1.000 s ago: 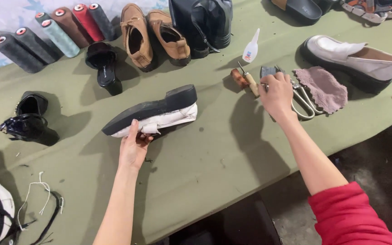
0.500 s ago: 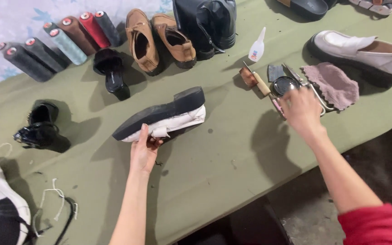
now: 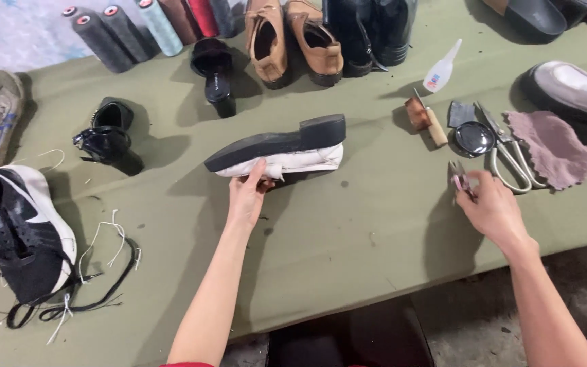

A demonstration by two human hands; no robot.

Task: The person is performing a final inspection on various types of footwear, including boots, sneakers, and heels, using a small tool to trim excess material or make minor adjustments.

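A white shoe with a thick black sole (image 3: 280, 148) lies on its side in the middle of the green table (image 3: 348, 245), sole facing away. My left hand (image 3: 249, 194) grips its white upper from the near side. My right hand (image 3: 490, 204) hovers near the table's right part and pinches a small pink-handled snipper (image 3: 459, 178) between its fingertips. Just beyond it lie a pair of scissors (image 3: 504, 151), a round metal tin lid (image 3: 473, 138), a wooden-handled tool (image 3: 426, 119) and a pinkish cloth (image 3: 552, 146).
Thread cones (image 3: 137, 24), tan shoes (image 3: 293, 41), black boots (image 3: 368, 30) and a black heeled sandal (image 3: 215, 68) line the far edge. A glue bottle (image 3: 441, 68) and a white shoe (image 3: 575, 88) sit at right. Black shoes (image 3: 107, 136) and a laced sneaker (image 3: 18, 231) lie left.
My right hand has drawn back from the tools toward me, now holding the small snipper. My left hand stays on the white shoe. The view has shifted rightward and lower.
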